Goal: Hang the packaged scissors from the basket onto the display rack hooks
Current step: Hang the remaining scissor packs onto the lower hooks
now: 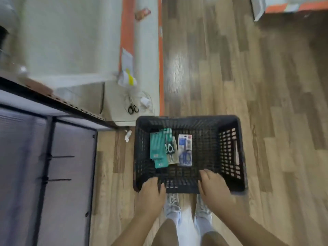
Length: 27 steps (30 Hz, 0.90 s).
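A shop floor of wood-look planks (248,86), seen from above by a head-worn camera. A dark plastic basket (230,185) with lattice walls sits on the floor just ahead of the person's shoes (173,205). To the left stands a display rack (48,157), a pale panel in a dark frame, with two thin dark hooks (60,179) jutting out, both bare. Beyond the basket is a low white shelf base with an orange strip, and a loose pair of black-handled scissors (133,108) lies on it among scraps of packaging.

Inside the basket, toward its left half, lie the packs (157,148): several teal cards overlapping one another, and a blue pack (185,150) just beside them on the right. None has been hung yet.

These look like flat card-backed blister packs, so likely light and fairly stiff, with smooth plastic fronts that could slip. The scissors inside should be sturdy, but the card may bend or tear at its hang hole. A sensible hold is a pinch on a card's top edge or side, keeping the hole free for the hook. The overlapping teal cards may need to be slid apart first.

Both arms reach forward and down. The left hand (152,190) rests on the basket's near rim, its fingers curled over the edge. The right hand (213,185) is over the near rim further right, fingers extended and loosely spread into the basket, holding nothing. The picture is slightly blurred.
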Available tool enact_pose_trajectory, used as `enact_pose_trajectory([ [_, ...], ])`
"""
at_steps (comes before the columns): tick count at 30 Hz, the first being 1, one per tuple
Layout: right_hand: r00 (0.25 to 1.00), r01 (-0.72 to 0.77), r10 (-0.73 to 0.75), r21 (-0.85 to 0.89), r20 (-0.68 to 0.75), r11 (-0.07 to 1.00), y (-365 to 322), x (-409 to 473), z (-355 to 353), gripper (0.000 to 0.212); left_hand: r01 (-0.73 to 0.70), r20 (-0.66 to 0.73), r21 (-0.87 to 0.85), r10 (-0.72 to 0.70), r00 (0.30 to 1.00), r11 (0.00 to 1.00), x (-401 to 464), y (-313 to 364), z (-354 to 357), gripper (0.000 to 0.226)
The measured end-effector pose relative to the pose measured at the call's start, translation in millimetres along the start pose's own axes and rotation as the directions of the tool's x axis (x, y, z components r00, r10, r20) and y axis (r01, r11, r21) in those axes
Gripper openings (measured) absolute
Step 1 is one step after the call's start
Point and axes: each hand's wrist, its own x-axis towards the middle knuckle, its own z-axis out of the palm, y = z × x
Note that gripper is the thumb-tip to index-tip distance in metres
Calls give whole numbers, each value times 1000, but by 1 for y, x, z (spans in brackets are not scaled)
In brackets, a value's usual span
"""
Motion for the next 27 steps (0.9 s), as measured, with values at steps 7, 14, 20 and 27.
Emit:
enact_pose_trajectory([
  [7,997,70,-69,-17,16,997,68,85,139,28,12,60,139,-20,998,990,77,-72,135,29],
  [14,981,177,-181,-55,-68,983,87,199,202,28,65,-103,79,-57,993,995,199,-99,185,36],
  [20,938,300,-310,-91,-153,950,72,294,200,39,196,-230,46,-181,956,979,284,-122,212,52],
  [27,869,464,-483,-160,-109,871,61,341,194,40,407,-158,9,-401,902,913,335,-125,227,86],
])
